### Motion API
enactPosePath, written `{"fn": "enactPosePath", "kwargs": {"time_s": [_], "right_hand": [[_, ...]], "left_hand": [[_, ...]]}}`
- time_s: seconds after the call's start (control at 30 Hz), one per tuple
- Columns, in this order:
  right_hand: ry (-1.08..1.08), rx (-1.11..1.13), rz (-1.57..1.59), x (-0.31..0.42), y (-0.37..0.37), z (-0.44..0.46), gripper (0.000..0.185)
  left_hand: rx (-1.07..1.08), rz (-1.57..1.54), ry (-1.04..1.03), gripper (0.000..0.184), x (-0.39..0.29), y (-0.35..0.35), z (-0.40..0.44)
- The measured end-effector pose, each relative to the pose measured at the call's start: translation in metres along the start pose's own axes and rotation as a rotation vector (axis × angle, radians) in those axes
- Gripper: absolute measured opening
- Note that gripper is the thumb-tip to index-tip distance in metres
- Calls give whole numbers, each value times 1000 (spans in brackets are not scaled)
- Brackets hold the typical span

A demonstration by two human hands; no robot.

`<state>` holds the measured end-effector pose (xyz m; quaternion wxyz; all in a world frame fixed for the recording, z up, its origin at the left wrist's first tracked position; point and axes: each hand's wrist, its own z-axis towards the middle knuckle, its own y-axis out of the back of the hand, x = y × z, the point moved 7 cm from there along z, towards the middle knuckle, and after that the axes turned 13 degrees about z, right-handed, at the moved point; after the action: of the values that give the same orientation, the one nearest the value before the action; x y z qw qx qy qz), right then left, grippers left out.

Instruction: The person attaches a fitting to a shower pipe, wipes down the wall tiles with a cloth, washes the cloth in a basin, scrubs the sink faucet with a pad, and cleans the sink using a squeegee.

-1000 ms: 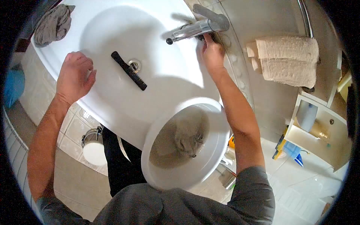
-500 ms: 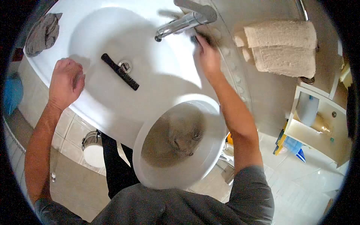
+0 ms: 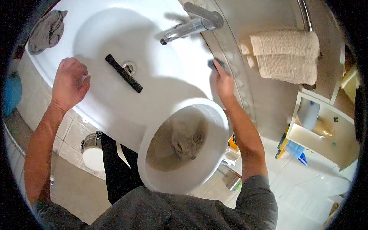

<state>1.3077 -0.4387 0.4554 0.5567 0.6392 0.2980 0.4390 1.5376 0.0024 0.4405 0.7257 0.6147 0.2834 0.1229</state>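
At the near left rim of the white washbasin (image 3: 165,65), my left hand (image 3: 71,80) hovers or rests with its fingers curled together and nothing visible in them. My right hand (image 3: 223,82) is at the basin's right edge, below the tap (image 3: 191,28). Its fingers are closed on a small dark object (image 3: 212,63), too blurred to name. Between my hands a black comb (image 3: 124,73) lies in the basin, partly over the drain (image 3: 130,67). Close to my body, a tilted white bucket (image 3: 182,183) contains murky water with a greyish cloth-like mass (image 3: 188,136) in it.
A grey cloth (image 3: 46,32) lies on the basin's far left corner. Beige towels (image 3: 285,57) hang from a rail at the right. Below them stands an open white cabinet (image 3: 326,132) with bottles. A small pedal bin (image 3: 93,157) is beside my leg.
My right hand has come away from beside the tap, moving down and right along the basin edge with the dark object. My left hand and the comb stay in place.
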Motion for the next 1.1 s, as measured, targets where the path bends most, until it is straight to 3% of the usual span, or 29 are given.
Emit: {"fn": "enactPosePath", "kwargs": {"time_s": [0.03,0.1,0.17,0.27,0.33,0.4,0.5,0.57,0.6,0.67,0.73,0.8,0.9,1.0,1.03,1.07,1.1], "right_hand": [[73,-35,37,9,10,-6,41],[-191,66,94,-3,-7,9,44],[476,-330,160,56,-22,64,34],[305,-197,139,85,-29,88,37],[155,-18,-23,43,-16,42,40],[130,-26,104,-12,3,-18,50],[-4,16,166,-15,1,-10,46],[88,-38,112,38,-19,49,46],[325,-260,210,61,-29,73,40],[186,-168,82,82,-37,102,33],[325,-240,209,74,-17,69,33],[-25,44,53,35,-8,24,34],[148,-76,165,10,-4,12,46],[311,-277,193,69,-26,76,33],[24,-157,155,57,-53,103,27],[144,-96,-28,73,-55,109,27],[197,-157,40,77,-44,98,27]], "left_hand": [[-39,-23,-15,17,-3,2,-1],[-84,-28,-28,17,-3,3,0],[-114,24,-44,12,-4,3,-1],[-101,41,-50,12,-6,7,-2],[-79,40,-38,12,-4,4,0],[-49,32,-15,12,-3,3,-1],[-70,24,-26,12,-6,9,2],[-104,45,-70,12,-8,7,1],[-92,50,-74,12,-8,4,-1],[-123,53,-73,12,-7,4,-2],[-90,66,-53,11,-8,5,-2],[-66,76,-30,11,-5,4,1],[-138,28,-86,11,-4,5,-2],[-97,15,-90,15,-4,2,-1],[-87,20,-94,15,-8,3,-2],[-67,28,-80,14,-8,4,-1],[-54,34,-66,14,-9,4,1]]}}
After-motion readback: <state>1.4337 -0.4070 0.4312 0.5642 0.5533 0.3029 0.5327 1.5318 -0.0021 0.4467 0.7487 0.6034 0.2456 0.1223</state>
